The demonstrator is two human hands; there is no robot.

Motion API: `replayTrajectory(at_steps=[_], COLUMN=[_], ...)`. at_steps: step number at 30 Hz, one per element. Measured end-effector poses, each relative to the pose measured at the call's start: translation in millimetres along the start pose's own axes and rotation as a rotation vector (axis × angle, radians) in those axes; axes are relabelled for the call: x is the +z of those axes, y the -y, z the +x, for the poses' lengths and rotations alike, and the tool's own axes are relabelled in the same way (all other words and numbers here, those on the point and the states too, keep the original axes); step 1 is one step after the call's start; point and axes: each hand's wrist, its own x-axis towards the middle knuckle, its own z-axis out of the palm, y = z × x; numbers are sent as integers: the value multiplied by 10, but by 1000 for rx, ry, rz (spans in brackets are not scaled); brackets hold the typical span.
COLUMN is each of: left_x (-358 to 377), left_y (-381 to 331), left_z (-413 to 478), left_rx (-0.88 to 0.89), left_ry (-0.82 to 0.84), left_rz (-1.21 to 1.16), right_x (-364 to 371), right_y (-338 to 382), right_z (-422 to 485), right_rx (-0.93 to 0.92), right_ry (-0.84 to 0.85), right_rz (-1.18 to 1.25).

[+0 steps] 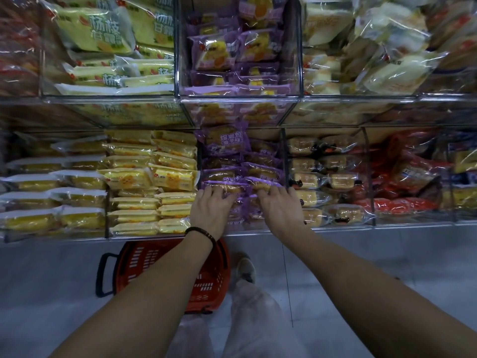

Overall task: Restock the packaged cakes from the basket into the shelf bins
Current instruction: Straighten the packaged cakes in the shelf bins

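In the low middle bin [285, 156], each hand has its grip curled over a purple cake pack: the left hand [211, 205] on the left pack [228, 187], the right hand [280, 206] on the right pack [259, 182]. They look light, soft and slippery, so hold the long edges gently.

Pale grey smooth floor [387, 259], thin dark seam [287, 288]; dim, cool lighting.
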Motion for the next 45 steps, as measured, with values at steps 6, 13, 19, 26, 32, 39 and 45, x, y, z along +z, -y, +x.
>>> replayTrajectory(at_steps=[6,13,19,26,32,39,45], left_x=[24,-26,-79,-389,-756,-934,-1040], left_y=[-72,-141,-34,15,276,528,605], left_z=[48,126,71,-80,-180,-366,-404], left_rx=[-37,-75,-32,-2,-145,-324,-396], left_ry=[-16,28,94,31,-12,107,150], left_rz=[58,18,-3,-60,-134,-293,-548], right_x=[2,89,98,-384,-884,-859,-885], right_y=[38,93,-66,-96,43,306,218], right_z=[98,135,20,253,989,1268,1157], right_rx=[-39,-39,-110,39,359,427,335], right_ry=[-48,-24,-47,-185,-80,9,-102], right_rz=[-43,-56,18,548,1182,1246,1346])
